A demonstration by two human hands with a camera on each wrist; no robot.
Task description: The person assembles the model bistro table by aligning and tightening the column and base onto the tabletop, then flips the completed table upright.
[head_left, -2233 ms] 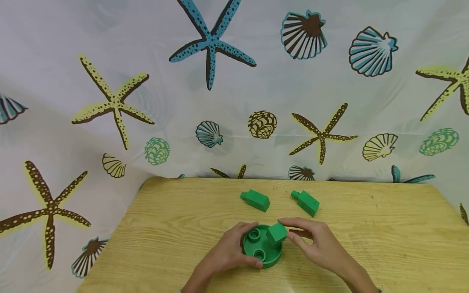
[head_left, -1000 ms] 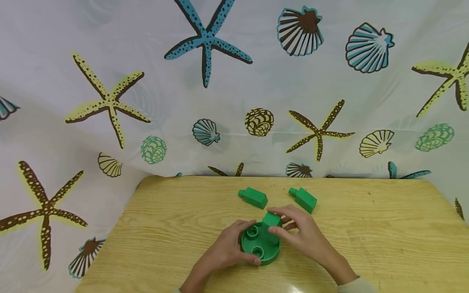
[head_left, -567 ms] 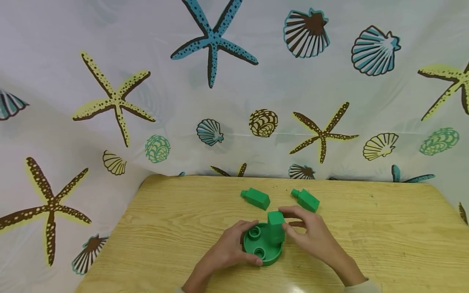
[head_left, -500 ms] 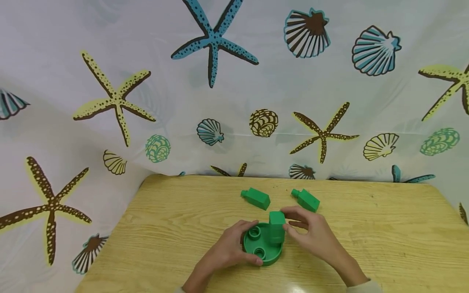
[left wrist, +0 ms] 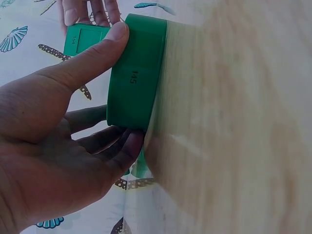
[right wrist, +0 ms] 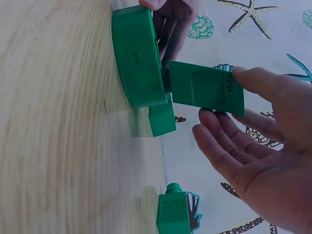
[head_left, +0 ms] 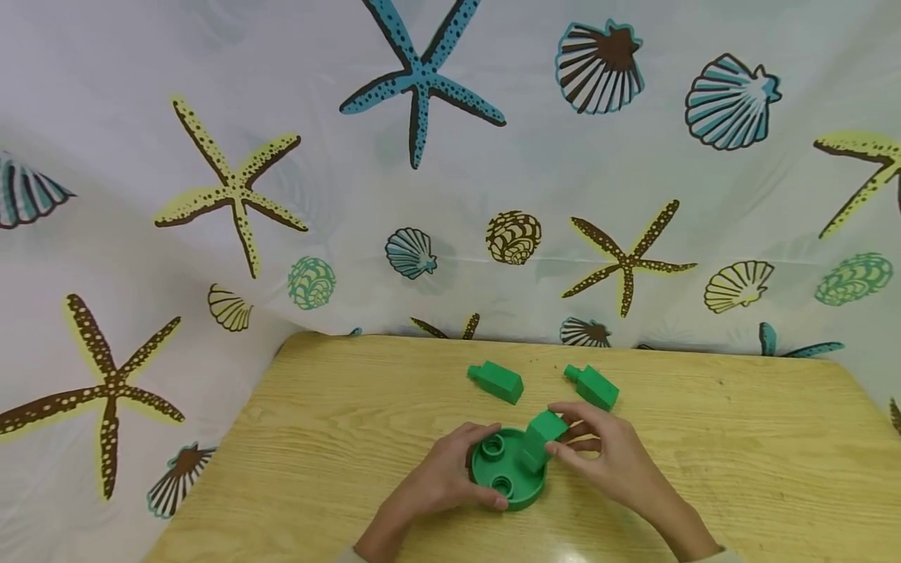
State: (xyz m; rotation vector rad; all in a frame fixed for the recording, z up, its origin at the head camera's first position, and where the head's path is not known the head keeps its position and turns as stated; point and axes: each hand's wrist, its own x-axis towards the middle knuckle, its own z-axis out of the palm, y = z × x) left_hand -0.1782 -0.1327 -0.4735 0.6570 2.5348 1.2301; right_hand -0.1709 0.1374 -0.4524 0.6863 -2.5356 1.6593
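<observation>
In the head view, my left hand point(head_left: 450, 473) grips the rim of a green round base point(head_left: 517, 489) that sits on the table. Two open sockets show on the base's left side. My right hand point(head_left: 612, 453) pinches a green rectangular block point(head_left: 540, 438) by its upper end, with the block leaning to the right over the base. In the right wrist view, the lower end of this block point(right wrist: 204, 87) meets the base point(right wrist: 136, 58), and a short neck shows at the joint. How deep the neck sits cannot be seen.
Two more green blocks with round pegs lie on the wooden table point(head_left: 338, 407) behind the base: one block point(head_left: 498, 381) at the middle, the other block point(head_left: 597, 387) to its right. A white curtain point(head_left: 450, 297) printed with starfish and shells hangs behind the table.
The block stood upright on the base half a second ago and now tilts to the right in my right hand. Before that it was turned and shifted about the same spot. The left hand keeps its grip.
</observation>
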